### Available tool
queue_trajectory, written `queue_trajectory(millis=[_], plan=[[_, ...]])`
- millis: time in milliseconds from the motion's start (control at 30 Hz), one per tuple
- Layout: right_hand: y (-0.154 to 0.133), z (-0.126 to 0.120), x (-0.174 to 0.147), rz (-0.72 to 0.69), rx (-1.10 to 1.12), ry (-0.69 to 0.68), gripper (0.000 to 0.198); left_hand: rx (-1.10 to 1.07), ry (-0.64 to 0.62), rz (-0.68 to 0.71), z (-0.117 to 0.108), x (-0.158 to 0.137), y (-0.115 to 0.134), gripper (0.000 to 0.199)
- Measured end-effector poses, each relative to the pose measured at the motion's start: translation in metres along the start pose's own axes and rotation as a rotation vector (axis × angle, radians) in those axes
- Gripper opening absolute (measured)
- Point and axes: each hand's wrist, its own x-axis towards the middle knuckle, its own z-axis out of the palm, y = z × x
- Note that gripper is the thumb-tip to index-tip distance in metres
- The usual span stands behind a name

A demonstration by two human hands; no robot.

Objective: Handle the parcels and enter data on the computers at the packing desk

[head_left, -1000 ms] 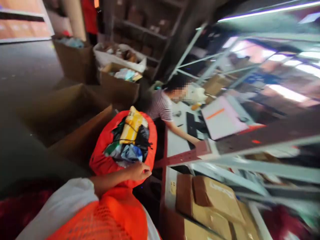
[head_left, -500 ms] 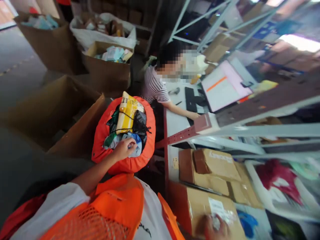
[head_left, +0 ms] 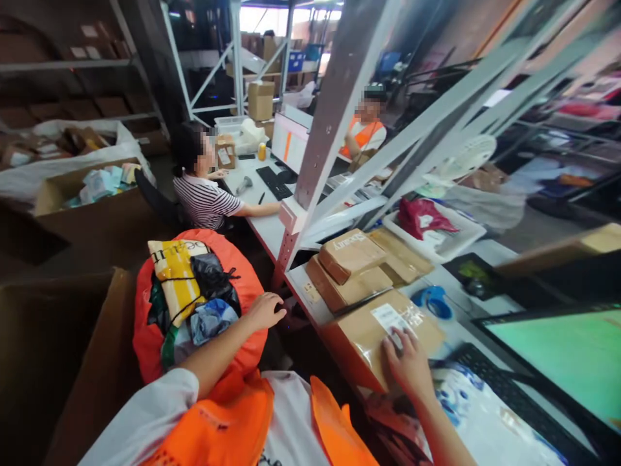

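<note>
Flat-palmed, the right hand (head_left: 406, 362) presses on the label of the nearest cardboard box (head_left: 369, 333) at the desk (head_left: 490, 421) edge, fingers spread, not clamped. Left hand (head_left: 266, 309) rests loosely on the rim of the orange sack (head_left: 150, 336), gripping nothing. Box likely stiff and fairly light; lift by opposite side edges. Beyond lie stacked parcels (head_left: 352, 265) and a seated person (head_left: 206, 197).

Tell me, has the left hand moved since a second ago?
Yes. The left hand sat on the near rim of the orange sack, then reached onto the parcels in its mouth; now it rests on the rim's side toward the desk.
</note>
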Motion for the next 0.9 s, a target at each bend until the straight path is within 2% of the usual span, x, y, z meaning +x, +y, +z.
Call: queue_trajectory(millis=[67,167,300,400,600,733,833,900], plan=[[0.002,-0.001,0.0,-0.004,0.009,-0.009,0.066,0.116,-0.11,-0.062,0.014,0.019,-0.006,0.039],[0.008,-0.004,0.003,0.004,0.043,-0.013,0.065,0.28,-0.261,-0.166,0.028,0.029,-0.025,0.058],[0.014,-0.019,0.023,0.062,0.111,-0.02,0.068,0.416,-0.396,-0.22,0.031,0.018,-0.05,0.077],[0.004,-0.041,0.046,0.092,0.153,-0.015,0.07,0.465,-0.457,-0.23,0.027,0.004,-0.059,0.081],[-0.038,-0.091,0.077,0.182,0.271,-0.042,0.08,0.472,-0.463,-0.226,0.02,-0.023,-0.065,0.076],[-0.054,-0.112,0.095,0.248,0.379,0.012,0.081,0.419,-0.436,-0.229,0.011,-0.026,-0.072,0.074],[-0.076,-0.122,0.124,0.217,0.542,0.049,0.075,0.379,-0.37,-0.239,0.002,-0.016,-0.076,0.064],[-0.109,-0.129,0.153,0.134,0.635,0.039,0.067,0.356,-0.327,-0.247,-0.005,-0.007,-0.077,0.057]])
